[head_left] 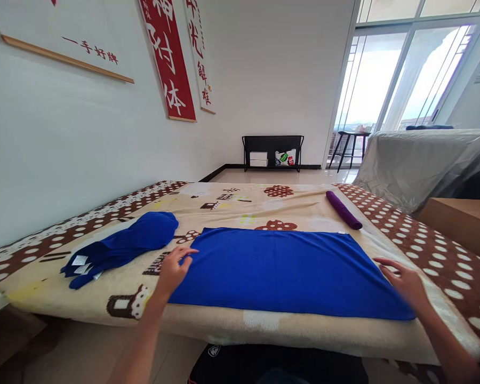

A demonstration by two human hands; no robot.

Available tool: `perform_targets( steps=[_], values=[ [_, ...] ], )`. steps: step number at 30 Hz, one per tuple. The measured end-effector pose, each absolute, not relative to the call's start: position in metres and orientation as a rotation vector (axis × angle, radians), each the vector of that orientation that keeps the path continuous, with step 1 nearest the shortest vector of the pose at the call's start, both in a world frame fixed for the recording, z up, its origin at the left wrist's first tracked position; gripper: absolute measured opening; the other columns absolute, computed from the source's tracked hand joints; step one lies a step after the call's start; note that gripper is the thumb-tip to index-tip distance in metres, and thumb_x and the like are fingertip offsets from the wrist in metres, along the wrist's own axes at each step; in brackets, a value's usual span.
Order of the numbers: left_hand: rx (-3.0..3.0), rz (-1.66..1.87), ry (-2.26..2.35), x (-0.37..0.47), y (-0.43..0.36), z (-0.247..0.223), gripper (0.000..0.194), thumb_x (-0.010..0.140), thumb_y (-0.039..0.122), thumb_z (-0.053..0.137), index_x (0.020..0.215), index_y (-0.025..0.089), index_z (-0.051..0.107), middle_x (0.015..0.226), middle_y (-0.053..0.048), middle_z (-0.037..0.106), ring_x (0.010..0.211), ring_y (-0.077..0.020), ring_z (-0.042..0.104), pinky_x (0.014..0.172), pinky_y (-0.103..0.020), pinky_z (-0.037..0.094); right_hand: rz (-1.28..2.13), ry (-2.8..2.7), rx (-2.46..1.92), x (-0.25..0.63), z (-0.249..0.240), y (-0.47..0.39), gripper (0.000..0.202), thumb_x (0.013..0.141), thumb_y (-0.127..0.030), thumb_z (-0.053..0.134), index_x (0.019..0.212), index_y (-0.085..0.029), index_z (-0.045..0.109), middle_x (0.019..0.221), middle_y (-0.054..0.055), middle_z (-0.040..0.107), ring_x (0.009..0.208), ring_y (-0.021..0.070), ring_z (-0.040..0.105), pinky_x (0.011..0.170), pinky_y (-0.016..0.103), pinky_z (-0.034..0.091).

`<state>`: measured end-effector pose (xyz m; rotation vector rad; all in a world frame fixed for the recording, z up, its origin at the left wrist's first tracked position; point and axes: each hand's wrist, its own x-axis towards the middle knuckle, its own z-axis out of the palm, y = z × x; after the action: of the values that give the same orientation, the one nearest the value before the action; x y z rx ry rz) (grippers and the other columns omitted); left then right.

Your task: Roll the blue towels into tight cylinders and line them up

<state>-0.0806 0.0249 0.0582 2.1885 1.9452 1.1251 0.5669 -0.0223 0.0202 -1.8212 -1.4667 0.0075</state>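
A blue rectangular cloth (280, 269) lies spread flat near the front edge of the bed-like surface, its lower right corner pulled out to a point. My left hand (175, 271) is at the cloth's left edge, thumb and fingers apart and curved. At the right edge is my right hand (402, 282), also with fingers apart; I cannot tell whether its fingertips touch the fabric. Left of my left hand rests a loose bundle of blue cloth (132, 237) with several white tags. A tightly rolled purple cloth (343, 210) lies beyond the spread cloth's upper right corner.
Under the cloths is a cream patterned blanket (224, 325) with brown dotted borders (436, 250). A cardboard box (460, 218) and a plastic-covered piece of furniture (416, 160) stand at the right. A black rack (272, 145) and a stool (349, 145) are farther back.
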Motion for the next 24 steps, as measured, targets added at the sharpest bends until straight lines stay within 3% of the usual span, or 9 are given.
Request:
perform_targets(
  steps=[2, 4, 9, 12, 17, 21, 24],
  values=[
    [2.295, 1.043, 1.799, -0.018, 0.049, 0.055, 0.045, 0.086, 0.034, 0.039, 0.120, 0.024, 0.067, 0.128, -0.004, 0.066, 0.123, -0.0231, 0.058, 0.110, -0.036, 0.041, 0.066, -1.650, -1.735, 0.518, 0.015, 0.008, 0.051, 0.082, -0.055, 0.041, 0.112, -0.026, 0.071, 0.116, 0.006, 0.071, 0.102, 0.0299, 0.068, 0.090, 0.043, 0.054],
    [2.385, 0.913, 1.667, 0.045, 0.068, 0.047, 0.051, 0.088, 0.031, 0.040, 0.135, 0.024, 0.057, 0.140, -0.005, 0.059, 0.131, -0.0206, 0.052, 0.113, -0.035, 0.039, 0.099, -1.819, -1.651, 0.463, 0.007, 0.032, 0.055, 0.089, -0.051, 0.035, 0.129, -0.024, 0.062, 0.135, 0.005, 0.060, 0.127, 0.0262, 0.055, 0.108, 0.042, 0.042],
    [2.504, 0.599, 1.512, 0.161, 0.080, 0.008, 0.061, 0.091, 0.025, 0.038, 0.151, 0.017, 0.036, 0.157, -0.011, 0.034, 0.146, -0.0229, 0.032, 0.116, -0.045, 0.034, 0.165, -2.112, -1.578, 0.347, -0.017, 0.054, 0.057, 0.094, -0.040, 0.036, 0.148, -0.022, 0.043, 0.155, 0.005, 0.037, 0.143, 0.0239, 0.035, 0.115, 0.042, 0.032],
    [2.534, 0.482, 1.505, 0.177, 0.075, -0.010, 0.057, 0.097, 0.032, 0.032, 0.152, 0.020, 0.035, 0.158, -0.011, 0.033, 0.148, -0.0217, 0.027, 0.119, -0.047, 0.027, 0.177, -2.186, -1.604, 0.327, -0.029, 0.053, 0.056, 0.096, -0.040, 0.034, 0.150, -0.025, 0.039, 0.156, 0.003, 0.033, 0.146, 0.0205, 0.030, 0.117, 0.040, 0.027],
    [2.461, 0.394, 1.776, 0.097, 0.068, -0.010, 0.054, 0.099, 0.048, 0.032, 0.148, 0.026, 0.043, 0.157, -0.007, 0.036, 0.148, -0.0223, 0.029, 0.119, -0.047, 0.025, 0.110, -2.096, -1.812, 0.407, -0.039, 0.044, 0.062, 0.096, -0.057, 0.030, 0.147, -0.025, 0.042, 0.157, 0.004, 0.033, 0.147, 0.0212, 0.026, 0.119, 0.044, 0.020],
    [2.216, 0.396, 2.226, -0.022, 0.049, 0.001, 0.058, 0.099, 0.046, 0.030, 0.149, 0.020, 0.040, 0.158, -0.013, 0.033, 0.148, -0.0294, 0.027, 0.117, -0.056, 0.021, -0.004, -1.847, -2.064, 0.515, -0.047, 0.013, 0.067, 0.094, -0.058, 0.026, 0.147, -0.020, 0.042, 0.156, 0.010, 0.034, 0.147, 0.0253, 0.026, 0.117, 0.051, 0.022],
    [2.084, 0.372, 2.386, -0.089, 0.024, 0.006, 0.059, 0.097, 0.047, 0.031, 0.148, 0.019, 0.042, 0.157, -0.011, 0.035, 0.146, -0.0299, 0.031, 0.117, -0.057, 0.023, -0.051, -1.769, -2.133, 0.573, -0.054, -0.012, 0.068, 0.091, -0.056, 0.025, 0.142, -0.016, 0.047, 0.152, 0.013, 0.042, 0.144, 0.0272, 0.033, 0.115, 0.051, 0.029]
  ],
)
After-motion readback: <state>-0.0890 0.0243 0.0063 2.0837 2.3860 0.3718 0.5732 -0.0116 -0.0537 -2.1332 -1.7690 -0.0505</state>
